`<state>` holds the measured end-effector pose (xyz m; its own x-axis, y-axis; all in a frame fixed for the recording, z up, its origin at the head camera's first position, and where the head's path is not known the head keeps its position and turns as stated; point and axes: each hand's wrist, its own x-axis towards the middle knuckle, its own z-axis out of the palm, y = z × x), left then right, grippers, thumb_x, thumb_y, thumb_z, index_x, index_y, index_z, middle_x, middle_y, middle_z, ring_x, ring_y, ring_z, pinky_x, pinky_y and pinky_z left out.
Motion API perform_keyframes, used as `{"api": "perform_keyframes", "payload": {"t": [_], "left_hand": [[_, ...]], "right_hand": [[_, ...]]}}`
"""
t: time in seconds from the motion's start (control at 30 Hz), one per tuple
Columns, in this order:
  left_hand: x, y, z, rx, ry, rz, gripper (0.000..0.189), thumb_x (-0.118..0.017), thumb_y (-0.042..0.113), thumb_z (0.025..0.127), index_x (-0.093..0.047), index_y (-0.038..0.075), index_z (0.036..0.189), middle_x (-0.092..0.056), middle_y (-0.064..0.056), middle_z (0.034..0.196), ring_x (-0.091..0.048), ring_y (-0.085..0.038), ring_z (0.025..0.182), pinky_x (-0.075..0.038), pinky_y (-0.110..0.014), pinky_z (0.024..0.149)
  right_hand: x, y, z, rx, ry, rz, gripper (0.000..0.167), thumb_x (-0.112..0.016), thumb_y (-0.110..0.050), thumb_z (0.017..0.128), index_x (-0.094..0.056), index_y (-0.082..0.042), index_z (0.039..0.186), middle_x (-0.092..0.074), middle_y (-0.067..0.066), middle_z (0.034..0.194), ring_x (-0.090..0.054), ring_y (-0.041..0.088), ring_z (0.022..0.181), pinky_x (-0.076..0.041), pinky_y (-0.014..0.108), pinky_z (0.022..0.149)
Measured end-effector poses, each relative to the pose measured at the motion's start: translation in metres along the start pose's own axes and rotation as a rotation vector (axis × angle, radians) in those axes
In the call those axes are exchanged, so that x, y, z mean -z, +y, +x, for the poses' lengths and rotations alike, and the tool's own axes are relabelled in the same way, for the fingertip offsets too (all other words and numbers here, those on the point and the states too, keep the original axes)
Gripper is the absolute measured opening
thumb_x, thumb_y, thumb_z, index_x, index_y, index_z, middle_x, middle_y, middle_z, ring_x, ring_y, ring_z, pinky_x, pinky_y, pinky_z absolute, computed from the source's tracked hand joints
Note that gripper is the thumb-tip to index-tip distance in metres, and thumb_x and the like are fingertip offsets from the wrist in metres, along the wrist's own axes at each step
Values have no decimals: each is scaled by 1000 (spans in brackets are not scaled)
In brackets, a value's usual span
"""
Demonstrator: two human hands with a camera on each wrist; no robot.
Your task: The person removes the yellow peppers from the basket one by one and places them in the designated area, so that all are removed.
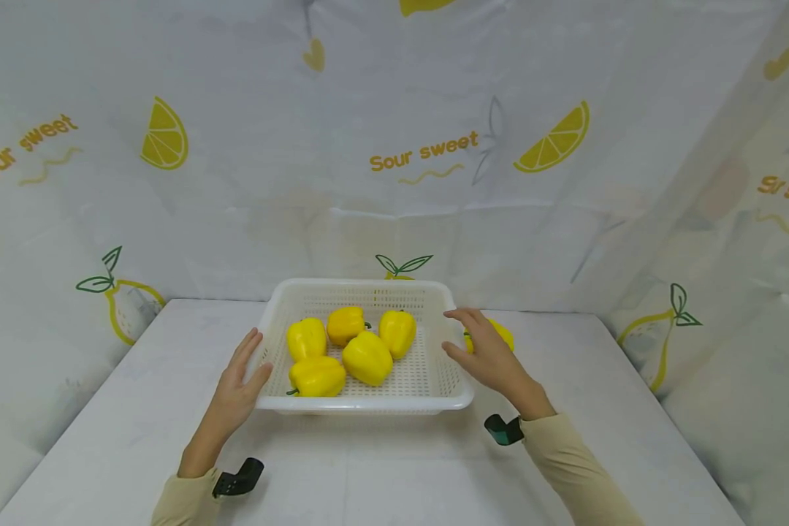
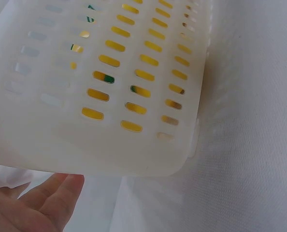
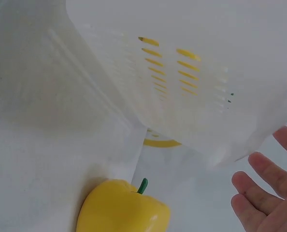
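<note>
A white plastic basket [image 1: 368,404] with slotted walls sits on the table, holding several yellow bell peppers [image 1: 367,358]. Along its left rim lies my left hand [image 1: 233,391], fingers extended and thumb at the rim; in the left wrist view those fingertips [image 2: 75,181] meet the rim's underside. At the right rim, my right hand [image 1: 489,358] has its fingers spread and slightly bent, and holds nothing. Another yellow bell pepper [image 3: 121,208] lies on the table outside the basket, partly hidden behind the right hand in the head view.
White cloth covers the table [image 1: 368,467]. A pale curtain [image 1: 269,183] printed with lemons and lettering hangs behind and at both sides, close to the table's back edge. Dark devices are strapped at both wrists, one being the left wrist camera [image 1: 239,478].
</note>
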<state>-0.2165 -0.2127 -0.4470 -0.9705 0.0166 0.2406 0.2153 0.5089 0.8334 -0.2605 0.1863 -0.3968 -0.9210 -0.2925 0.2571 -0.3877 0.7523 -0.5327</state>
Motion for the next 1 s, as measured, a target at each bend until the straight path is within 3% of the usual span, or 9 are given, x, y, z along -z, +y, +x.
{"api": "perform_keyframes", "payload": {"t": [0.7,1.0], "left_hand": [[0,-2,0,-5,5,-8,60,-49,12,101,-25,-5,153,-13,-22,165,-15,-49,150,-21,-68,116],[0,-1,0,-2,-1,-9,61,-49,14,101,-24,-4,154,-12,-23,165,-13,-48,150,-19,-69,116]], "right_hand": [[-23,-19,8,44,-17,-14,52,-69,-22,92,-52,-7,139,-47,17,147,-47,37,134,-43,57,110],[-33,-27,10,62,-61,-13,53,-69,-21,92,-50,-7,140,-46,16,148,-48,35,135,-44,54,111]]}}
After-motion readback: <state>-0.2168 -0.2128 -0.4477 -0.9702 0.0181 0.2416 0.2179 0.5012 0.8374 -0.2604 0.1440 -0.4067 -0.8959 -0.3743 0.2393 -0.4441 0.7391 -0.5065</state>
